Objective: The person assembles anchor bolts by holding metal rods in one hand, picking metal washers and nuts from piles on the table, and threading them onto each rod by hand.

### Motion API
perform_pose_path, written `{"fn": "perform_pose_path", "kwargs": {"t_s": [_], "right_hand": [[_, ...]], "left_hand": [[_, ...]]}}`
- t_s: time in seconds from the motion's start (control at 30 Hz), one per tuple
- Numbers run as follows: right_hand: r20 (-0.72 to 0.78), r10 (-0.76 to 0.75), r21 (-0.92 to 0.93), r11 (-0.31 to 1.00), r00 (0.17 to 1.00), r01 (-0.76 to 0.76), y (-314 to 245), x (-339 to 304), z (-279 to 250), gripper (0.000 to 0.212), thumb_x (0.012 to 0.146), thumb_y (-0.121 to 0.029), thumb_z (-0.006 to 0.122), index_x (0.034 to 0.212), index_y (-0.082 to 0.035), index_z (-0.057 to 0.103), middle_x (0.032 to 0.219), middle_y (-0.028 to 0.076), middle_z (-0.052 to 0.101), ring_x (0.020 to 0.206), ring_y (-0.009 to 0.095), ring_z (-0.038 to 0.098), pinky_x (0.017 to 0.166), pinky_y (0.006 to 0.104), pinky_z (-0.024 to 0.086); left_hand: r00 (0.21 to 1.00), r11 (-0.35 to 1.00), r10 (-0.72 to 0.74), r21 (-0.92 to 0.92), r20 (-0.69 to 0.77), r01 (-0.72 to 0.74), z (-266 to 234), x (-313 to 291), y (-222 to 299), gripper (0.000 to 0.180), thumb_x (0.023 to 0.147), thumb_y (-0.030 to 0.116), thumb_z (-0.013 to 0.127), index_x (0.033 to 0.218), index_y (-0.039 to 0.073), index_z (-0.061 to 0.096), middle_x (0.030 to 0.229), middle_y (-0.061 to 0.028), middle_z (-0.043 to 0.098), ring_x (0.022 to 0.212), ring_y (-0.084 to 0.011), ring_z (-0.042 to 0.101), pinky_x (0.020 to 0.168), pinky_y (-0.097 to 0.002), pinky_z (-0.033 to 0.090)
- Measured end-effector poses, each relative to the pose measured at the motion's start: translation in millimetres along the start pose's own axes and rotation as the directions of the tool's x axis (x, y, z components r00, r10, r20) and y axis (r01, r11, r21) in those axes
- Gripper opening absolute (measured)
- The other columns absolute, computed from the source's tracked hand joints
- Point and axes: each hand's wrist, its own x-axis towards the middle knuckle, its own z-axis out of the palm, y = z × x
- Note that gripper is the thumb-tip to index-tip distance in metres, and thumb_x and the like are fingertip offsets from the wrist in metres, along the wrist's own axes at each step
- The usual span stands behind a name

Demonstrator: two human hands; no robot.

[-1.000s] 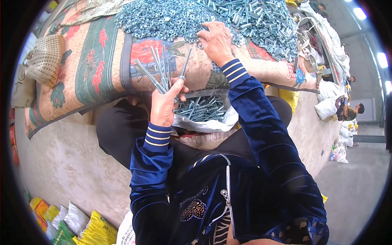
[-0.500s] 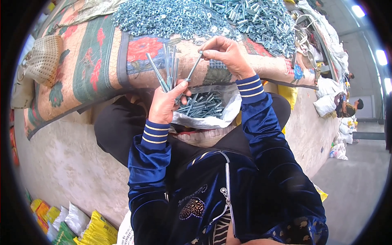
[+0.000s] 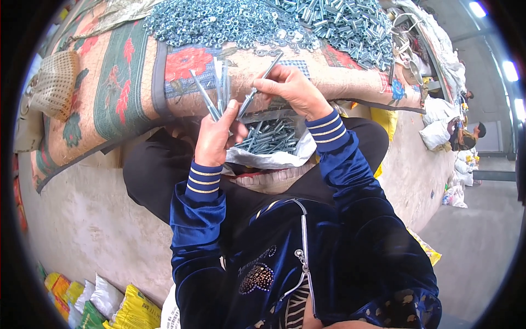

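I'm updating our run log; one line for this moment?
left hand: holding slender silver metal rods; right hand: pinching one slanted silver metal rod; beyond: heaped small silver metal nuts

Floral-patterned cloth (image 3: 112, 93): green band on the left side. Near its left end, a beige openwork item (image 3: 59, 85); hat or basket, cannot tell. Floor, lower left: yellow sack (image 3: 137, 307) beside white sack (image 3: 104, 296). Far right: another person (image 3: 467, 138) near white bags (image 3: 436, 131); ceiling light (image 3: 510, 71) lit.
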Motion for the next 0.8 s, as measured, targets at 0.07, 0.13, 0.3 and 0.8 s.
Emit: {"fn": "perform_pose_path", "kwargs": {"t_s": [0.07,0.13,0.3,0.8], "right_hand": [[0.025,0.012,-0.047,0.999,1.000,-0.011,2.0,1.6,-3.2,0.020,0.085,-0.016,0.068,0.099,-0.002,0.066,0.084,0.001,0.065,0.073,0.008,0.059,0.068,0.0219,0.047],[0.007,-0.018,-0.065,0.998,1.000,0.018,3.9,0.9,-2.6,0.021,0.086,-0.019,0.067,0.100,-0.002,0.066,0.085,0.002,0.065,0.076,0.008,0.058,0.070,0.0225,0.047],[0.000,-0.124,0.039,0.991,0.992,0.124,-2.3,3.1,5.0,0.029,0.091,-0.027,0.059,0.107,-0.003,0.064,0.091,0.004,0.067,0.087,0.008,0.059,0.076,0.0229,0.045],[-0.055,-0.225,-0.291,0.936,0.973,0.200,-6.2,2.3,-4.6,0.032,0.091,-0.029,0.060,0.097,0.002,0.066,0.073,0.002,0.063,0.067,0.006,0.057,0.063,0.0219,0.044]], "left_hand": [[0.998,0.999,-0.030,0.028,0.047,0.028,-0.7,-1.2,-1.1,0.031,0.092,0.034,0.056,0.101,0.005,0.063,0.056,0.0000,0.054,0.045,-0.0057,0.044,0.041,-0.0171,0.028],[0.995,1.000,-0.031,0.001,0.096,0.031,0.8,-1.6,-2.1,0.030,0.092,0.033,0.057,0.098,0.005,0.064,0.056,0.0006,0.053,0.044,-0.0057,0.043,0.040,-0.0169,0.027],[0.996,0.993,0.083,-0.083,0.017,-0.081,3.5,-5.0,-2.1,0.023,0.088,0.023,0.064,0.096,0.002,0.061,0.065,-0.0060,0.063,0.050,-0.0075,0.055,0.042,-0.0175,0.033],[0.959,0.958,0.283,-0.045,-0.008,-0.283,9.8,-4.4,-8.9,0.022,0.089,0.016,0.062,0.098,-0.003,0.060,0.067,-0.0106,0.064,0.049,-0.0110,0.057,0.046,-0.0199,0.042]]}}
